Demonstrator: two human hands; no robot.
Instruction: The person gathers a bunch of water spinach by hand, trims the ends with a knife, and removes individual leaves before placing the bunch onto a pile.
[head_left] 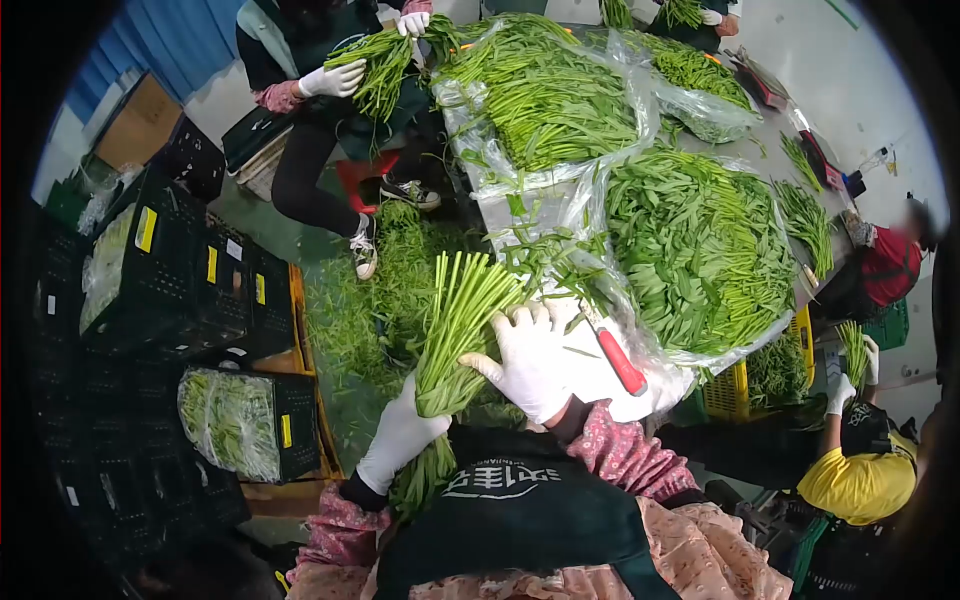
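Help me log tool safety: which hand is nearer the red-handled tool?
Right. The right hand, spread beside the green bunch, lies just left of the red-handled tool; the left hand is farther left, gripping the bunch lower down.

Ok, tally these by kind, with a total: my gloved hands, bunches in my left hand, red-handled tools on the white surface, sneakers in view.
Gloved hands (left hand, right hand): 2
Green bunch: 1
Red-handled tool: 1
Sneakers: 2
Total: 6
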